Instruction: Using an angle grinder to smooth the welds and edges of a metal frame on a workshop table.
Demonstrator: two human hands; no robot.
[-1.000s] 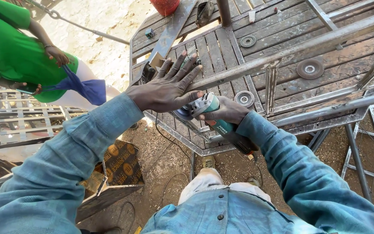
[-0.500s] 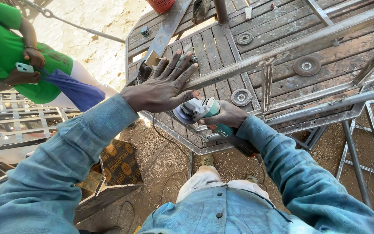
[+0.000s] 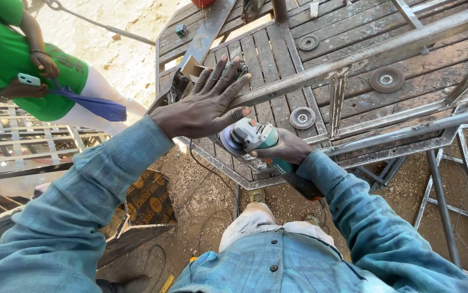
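The right hand [image 3: 285,149] is clamped around the body of a green angle grinder [image 3: 255,140] at the near edge of the metal surface [image 3: 364,27]. The left hand [image 3: 204,103] lies flat, fingers spread, on a steel bar [image 3: 353,59]. The grinder looks heavy and rigid; its body is the safe hold, away from the disc

Angle grinder [image 3: 255,138]: teal body, grey-silver head. Sleeves [image 3: 82,217]: faded light blue denim. Metal table [image 3: 353,32]: rust-brown, grey streaks. Bystander's shirt [image 3: 0,49]: bright green; phone [image 3: 29,80]: pale turquoise. Discs [image 3: 387,79] were dark grey.
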